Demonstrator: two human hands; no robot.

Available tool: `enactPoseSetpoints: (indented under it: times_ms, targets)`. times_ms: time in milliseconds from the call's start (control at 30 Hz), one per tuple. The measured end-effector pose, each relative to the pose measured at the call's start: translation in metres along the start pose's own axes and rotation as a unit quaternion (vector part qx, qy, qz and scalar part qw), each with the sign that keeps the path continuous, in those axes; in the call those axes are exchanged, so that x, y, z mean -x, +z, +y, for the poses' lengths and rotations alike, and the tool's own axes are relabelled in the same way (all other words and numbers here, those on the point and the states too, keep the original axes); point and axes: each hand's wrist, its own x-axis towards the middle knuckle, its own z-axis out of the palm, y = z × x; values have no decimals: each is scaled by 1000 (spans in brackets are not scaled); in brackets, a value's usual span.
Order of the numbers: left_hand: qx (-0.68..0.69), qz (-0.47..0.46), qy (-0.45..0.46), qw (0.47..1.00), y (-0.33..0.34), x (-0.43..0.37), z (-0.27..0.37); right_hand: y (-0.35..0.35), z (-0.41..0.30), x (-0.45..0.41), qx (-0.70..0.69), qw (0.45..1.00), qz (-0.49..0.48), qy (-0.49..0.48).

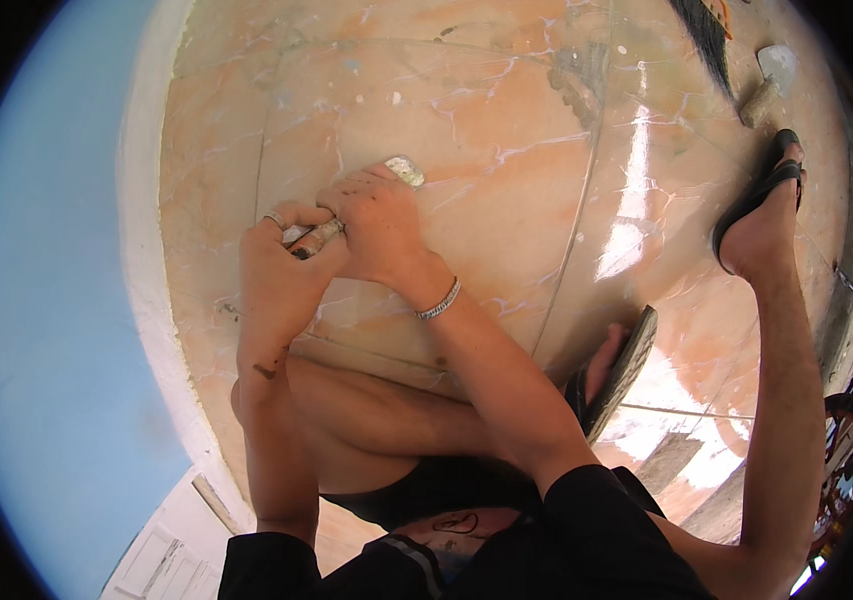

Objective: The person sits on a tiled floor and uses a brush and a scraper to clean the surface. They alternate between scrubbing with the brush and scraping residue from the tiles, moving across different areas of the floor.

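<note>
My right hand (381,225) is closed around a short hand tool, over the tiled floor (501,225). The tool's worn, stained handle (320,237) shows between my two hands. A flat, shiny metal end (405,171) juts out past the right knuckles, low over the tiles or touching them; I cannot tell which. My left hand (284,262), with a ring on one finger, pinches the near end of the same handle between thumb and fingers. Most of the tool's middle is hidden under my right hand.
A blue wall (58,247) with a white base strip (148,300) runs along the left. At the upper right lie a small trowel (775,71) and a dark-bristled broom (704,45). My sandalled foot (764,202) is at the right. A white panelled door (171,551) stands lower left.
</note>
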Motion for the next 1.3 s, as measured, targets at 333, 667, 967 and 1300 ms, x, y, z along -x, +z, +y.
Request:
enactPoseSetpoints:
  times_ms: [333,667,967,1300]
  targets:
    - [20,-27,52,998,54,-7,31,-67,33,2,37,999,20,4]
    - [19,0,11,1000,33,-2,24,-41,19,1,8,1000,-3,-7]
    - [-19,-22,91,995,77,-19,52,-95,50,-8,51,997,50,14]
    - [15,-16,88,996,84,-21,53,-97,55,-9,52,998,31,-13]
